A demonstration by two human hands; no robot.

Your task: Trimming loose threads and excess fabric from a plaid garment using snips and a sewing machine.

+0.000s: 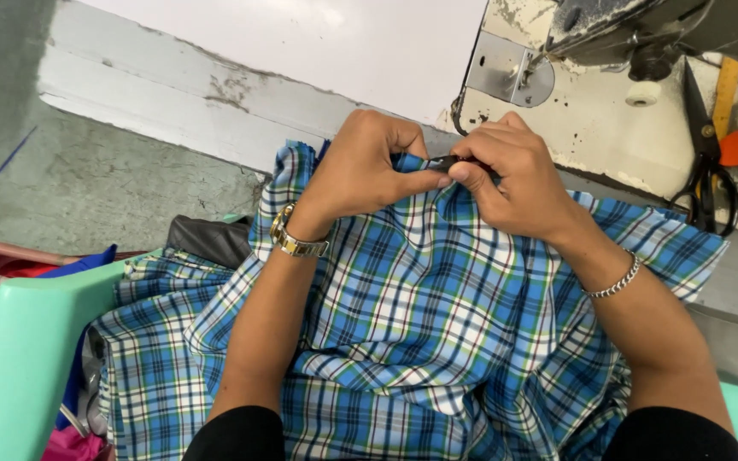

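Head view: two hands (360, 166) (510, 175) pinch one plaid cloth (420, 324).

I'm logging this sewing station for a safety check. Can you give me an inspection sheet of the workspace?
Surface: worn white sewing machine bed, paint chipped.
Job's things: blue plaid fabric bunched over the lap.
Clutter: black scissors on the bed; more plaid cloth at left.
Hands: left hand and right hand pinch the fabric's top edge together.
Cables: nothing seen.
Surroundings: grey concrete floor, mint plastic chair.
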